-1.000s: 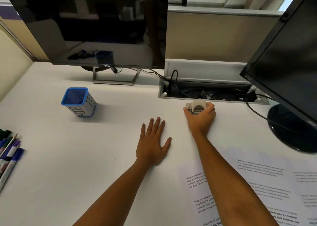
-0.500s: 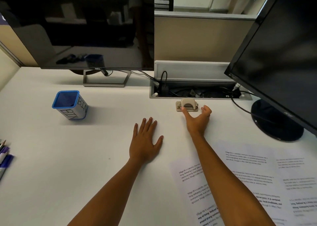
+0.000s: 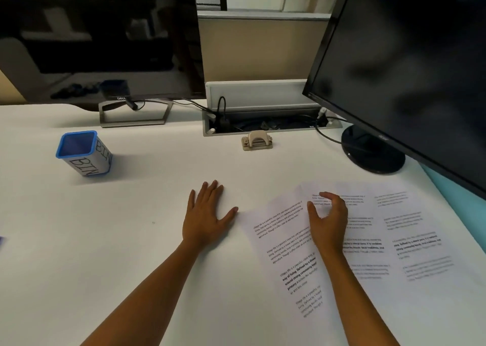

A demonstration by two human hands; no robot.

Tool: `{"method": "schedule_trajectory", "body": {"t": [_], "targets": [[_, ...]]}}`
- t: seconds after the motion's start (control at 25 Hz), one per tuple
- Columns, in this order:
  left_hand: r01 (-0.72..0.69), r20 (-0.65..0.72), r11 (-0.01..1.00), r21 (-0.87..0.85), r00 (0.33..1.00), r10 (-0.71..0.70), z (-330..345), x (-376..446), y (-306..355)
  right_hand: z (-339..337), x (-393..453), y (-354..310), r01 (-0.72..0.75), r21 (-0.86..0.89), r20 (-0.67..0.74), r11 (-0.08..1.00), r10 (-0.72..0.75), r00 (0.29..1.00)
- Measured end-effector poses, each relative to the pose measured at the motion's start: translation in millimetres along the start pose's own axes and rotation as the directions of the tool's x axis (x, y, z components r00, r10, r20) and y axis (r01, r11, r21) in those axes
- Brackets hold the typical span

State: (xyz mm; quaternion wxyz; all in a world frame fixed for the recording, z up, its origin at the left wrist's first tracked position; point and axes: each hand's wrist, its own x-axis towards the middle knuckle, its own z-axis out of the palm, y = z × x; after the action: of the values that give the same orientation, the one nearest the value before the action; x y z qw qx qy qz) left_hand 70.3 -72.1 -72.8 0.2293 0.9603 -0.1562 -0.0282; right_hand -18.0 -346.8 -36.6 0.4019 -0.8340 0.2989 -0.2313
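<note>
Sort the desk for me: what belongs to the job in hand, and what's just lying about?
In the job: printed sheets, right hand poised over them, left hand flat beside them, probably the hole punch.
Lying about: blue BIN cup, left monitor, right monitor, cable tray.

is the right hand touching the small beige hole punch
Apart. The head view shows the right hand over the printed white paper sheets, with bare white desk between it and the small beige hole punch.

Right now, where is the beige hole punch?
Head view: the hole punch sits centre-back, just before the cable tray, left of the round monitor base.
</note>
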Motion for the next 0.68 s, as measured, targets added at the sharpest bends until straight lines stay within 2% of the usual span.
{"method": "schedule_trajectory", "body": {"t": [0.08,0.2,0.36,0.68], "targets": [[0.037,0.046,0.999,0.011,0.998,-0.037,2,-18,15,-14,-15,21,-0.047,-0.168,-0.038,0.985,0.041,0.998],[-0.004,0.111,0.998,0.067,0.994,-0.004,4,-46,36,-18,-35,41,-0.08,-0.429,0.067,0.9,0.121,0.99],[-0.065,0.152,0.987,0.146,0.987,0.042,6,-65,43,-13,-62,36,-0.016,-0.439,0.195,0.898,0.113,0.974],[0.049,0.037,0.998,0.042,0.998,-0.05,15,-63,37,14,-109,-4,0.065,-0.369,0.449,0.927,0.116,0.886]]}}
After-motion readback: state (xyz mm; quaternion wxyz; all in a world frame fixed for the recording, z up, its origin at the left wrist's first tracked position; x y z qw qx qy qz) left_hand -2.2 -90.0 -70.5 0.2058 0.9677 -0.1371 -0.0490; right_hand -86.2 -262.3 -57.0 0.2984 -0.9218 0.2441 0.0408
